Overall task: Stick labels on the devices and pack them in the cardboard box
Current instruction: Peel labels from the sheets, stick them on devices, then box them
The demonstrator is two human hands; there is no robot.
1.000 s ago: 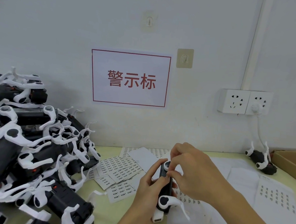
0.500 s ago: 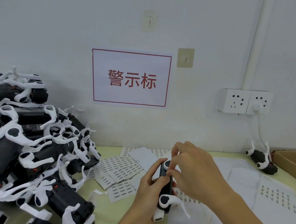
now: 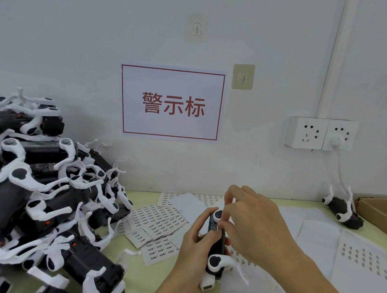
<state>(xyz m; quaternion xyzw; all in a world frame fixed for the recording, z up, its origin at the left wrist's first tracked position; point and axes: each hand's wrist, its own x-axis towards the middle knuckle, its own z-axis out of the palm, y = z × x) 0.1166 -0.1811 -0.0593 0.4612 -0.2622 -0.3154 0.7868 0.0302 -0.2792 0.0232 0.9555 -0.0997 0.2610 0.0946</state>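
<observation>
The left hand point(image 3: 195, 242) has its grip closed around a slim black device point(image 3: 216, 239) with white foam-wrapped ends, held upright over the near middle of the pale green tabletop point(image 3: 133, 277). The right hand point(image 3: 251, 223) pinches at the device's upper face with curled fingertips; whether a label sits under them is hidden. A tall jumbled heap of matching devices point(image 3: 36, 192) crowds the left side. Flat paper label sheets point(image 3: 159, 221) lie scattered between heap and hands. At the far right edge sits a brown cardboard box point(image 3: 382, 216), with another device point(image 3: 343, 213) just beside it.
</observation>
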